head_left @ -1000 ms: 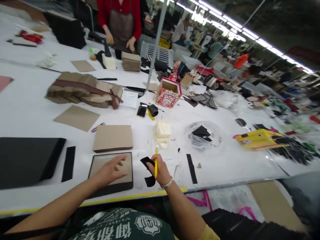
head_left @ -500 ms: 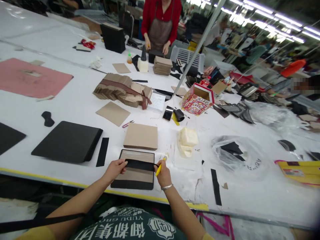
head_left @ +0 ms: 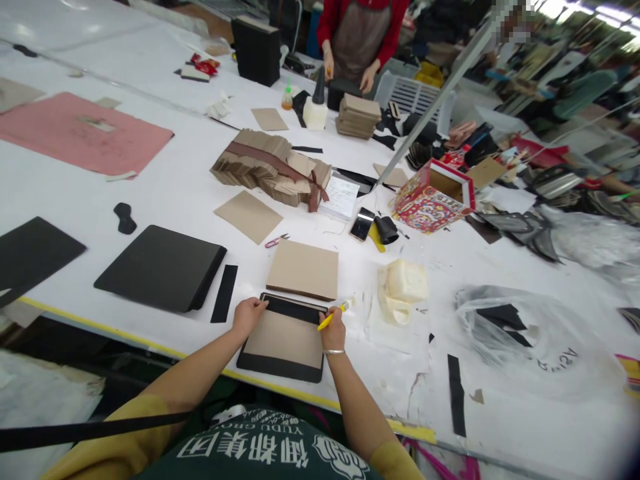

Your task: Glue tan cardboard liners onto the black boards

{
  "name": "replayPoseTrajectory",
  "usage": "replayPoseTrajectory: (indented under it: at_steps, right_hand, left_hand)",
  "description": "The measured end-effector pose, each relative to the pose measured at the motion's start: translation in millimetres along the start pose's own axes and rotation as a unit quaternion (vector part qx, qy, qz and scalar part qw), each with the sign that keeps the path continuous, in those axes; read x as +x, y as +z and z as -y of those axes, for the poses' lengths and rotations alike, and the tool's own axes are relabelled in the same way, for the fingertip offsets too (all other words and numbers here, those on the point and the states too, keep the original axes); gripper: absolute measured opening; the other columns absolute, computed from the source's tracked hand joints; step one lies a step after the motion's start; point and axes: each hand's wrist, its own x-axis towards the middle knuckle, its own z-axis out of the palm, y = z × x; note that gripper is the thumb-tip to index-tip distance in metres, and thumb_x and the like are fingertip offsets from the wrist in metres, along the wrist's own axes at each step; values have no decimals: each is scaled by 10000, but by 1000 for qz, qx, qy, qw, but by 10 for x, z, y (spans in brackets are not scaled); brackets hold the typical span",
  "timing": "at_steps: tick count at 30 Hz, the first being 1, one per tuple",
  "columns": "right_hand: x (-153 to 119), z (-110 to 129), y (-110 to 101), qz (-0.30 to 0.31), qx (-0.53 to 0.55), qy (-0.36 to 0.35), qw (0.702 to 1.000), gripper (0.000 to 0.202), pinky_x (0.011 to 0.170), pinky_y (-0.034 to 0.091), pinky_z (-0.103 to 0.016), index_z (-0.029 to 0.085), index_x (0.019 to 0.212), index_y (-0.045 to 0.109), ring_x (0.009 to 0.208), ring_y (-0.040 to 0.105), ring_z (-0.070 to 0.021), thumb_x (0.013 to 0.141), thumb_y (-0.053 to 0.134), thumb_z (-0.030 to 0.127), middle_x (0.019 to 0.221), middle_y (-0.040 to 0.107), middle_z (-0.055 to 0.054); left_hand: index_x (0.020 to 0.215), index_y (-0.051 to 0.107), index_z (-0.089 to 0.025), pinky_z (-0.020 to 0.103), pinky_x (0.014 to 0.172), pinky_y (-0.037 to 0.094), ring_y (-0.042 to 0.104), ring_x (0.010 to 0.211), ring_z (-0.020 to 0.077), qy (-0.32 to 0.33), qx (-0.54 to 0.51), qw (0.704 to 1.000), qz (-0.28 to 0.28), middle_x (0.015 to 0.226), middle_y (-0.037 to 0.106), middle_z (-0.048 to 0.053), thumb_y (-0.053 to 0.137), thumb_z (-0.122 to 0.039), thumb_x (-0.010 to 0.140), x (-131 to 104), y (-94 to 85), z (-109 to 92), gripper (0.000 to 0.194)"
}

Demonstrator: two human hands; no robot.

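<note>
A black strip [head_left: 295, 310] lies along the far edge of a cardboard panel [head_left: 285, 339] with a black border, in front of me on the table. The fingers of my left hand [head_left: 249, 316] pinch the strip's left end. At its right end is my right hand [head_left: 333, 328], closed, with a yellow-handled brush [head_left: 331, 319] held across the fingers; its bristles point away to the right. Just beyond the panel sits a stack of tan cardboard sheets [head_left: 303, 269]. Another black strip [head_left: 224, 293] lies left of the panel.
A stack of black panels [head_left: 161, 268] stands to the left. On the right are a cream plastic container [head_left: 406, 283] and a clear plastic bag [head_left: 493, 327] with black scraps. A slanted metal pole [head_left: 440, 100] rises behind. Across the table a person in red [head_left: 363, 37] handles a dark piece.
My hands have brought the black strip away from me, from above the panel's middle onto its far edge. The camera view has shifted, so the table's contents appear further right.
</note>
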Motion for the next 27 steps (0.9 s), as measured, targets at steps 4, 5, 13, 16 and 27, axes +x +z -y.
replayPoseTrajectory:
  at_steps: [4, 5, 13, 16, 27]
  right_hand:
    - [26, -22, 50, 2, 13, 21, 1000, 242, 559, 414, -240, 194, 915, 409, 584, 555, -147, 765, 474, 372, 689, 548, 11]
    - [31, -27, 58, 1, 17, 24, 1000, 249, 565, 416, -242, 192, 921, 409, 584, 554, -147, 766, 475, 375, 681, 546, 14]
    - [53, -68, 104, -8, 38, 40, 998, 249, 599, 432, -242, 190, 943, 407, 595, 550, -136, 774, 488, 354, 670, 539, 25]
    - [65, -80, 122, -9, 37, 57, 998, 249, 600, 434, -237, 194, 953, 409, 593, 553, -132, 772, 503, 337, 670, 539, 31]
    - [76, -62, 181, -7, -11, 44, 999, 241, 614, 425, -250, 179, 977, 432, 631, 554, -144, 799, 481, 334, 723, 555, -2]
  left_hand:
    - [548, 541, -182, 236, 518, 292, 502, 540, 149, -15, 21, 1000, 6, 495, 531, 0, 493, -480, 699, 25, -10, -40, 338]
    - [545, 541, -182, 237, 520, 291, 504, 543, 151, -16, 24, 1000, 8, 498, 533, 3, 492, -480, 700, 26, -15, -49, 340]
    - [571, 552, -188, 246, 526, 286, 518, 560, 167, -21, 49, 998, 14, 520, 559, 11, 462, -520, 717, 21, 11, -37, 373]
    - [567, 554, -190, 255, 519, 282, 512, 533, 167, -28, 57, 998, 20, 502, 554, 11, 460, -533, 713, 35, 30, -31, 385]
    - [568, 526, -191, 247, 523, 288, 513, 558, 165, -16, 76, 997, 8, 532, 547, 14, 437, -506, 742, 50, 65, -33, 371]
